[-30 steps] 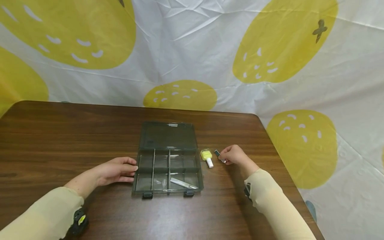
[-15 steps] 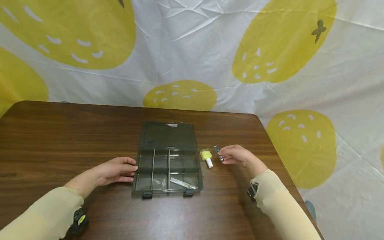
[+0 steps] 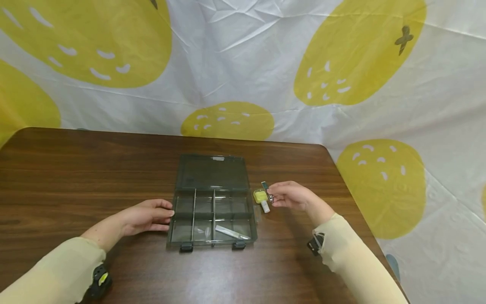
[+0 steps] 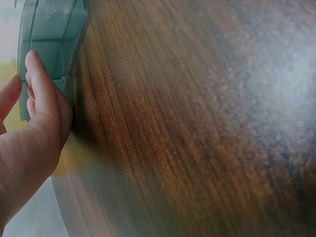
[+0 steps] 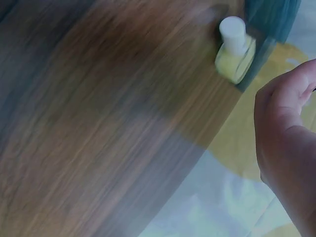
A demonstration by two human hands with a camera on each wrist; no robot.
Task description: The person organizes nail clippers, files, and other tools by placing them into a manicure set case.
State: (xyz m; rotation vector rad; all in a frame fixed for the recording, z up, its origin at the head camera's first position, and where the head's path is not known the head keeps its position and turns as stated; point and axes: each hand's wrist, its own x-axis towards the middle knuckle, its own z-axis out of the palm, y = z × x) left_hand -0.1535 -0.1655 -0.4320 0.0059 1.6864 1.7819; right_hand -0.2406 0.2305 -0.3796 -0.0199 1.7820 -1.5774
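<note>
In the head view, my left hand (image 3: 148,217) rests against the left wall of a dark translucent divided box (image 3: 194,202), its fingertips at the rim. The left wrist view shows those fingers (image 4: 44,94) fairly straight along the box's side (image 4: 52,52). The box lid (image 3: 212,172) lies back, away from me. My right hand (image 3: 292,195) pinches what looks like a nail clipper (image 3: 265,185), silver with a dark end, held up beside the box. Just under it on the table is a yellow nail polish bottle (image 3: 260,196) with a white cap (image 5: 232,30). The right wrist view hides the clipper.
A pale flat strip (image 3: 232,232) lies in the front right compartment, and small clear pieces (image 3: 207,232) sit in the front middle one. Two latches (image 3: 186,247) project from the box's front. A lemon-print cloth (image 3: 243,63) hangs behind the wooden table (image 3: 95,169).
My right hand has lifted the nail clipper off the table and moved left with it, towards the polish bottle and box. The left hand and box have stayed in place.
</note>
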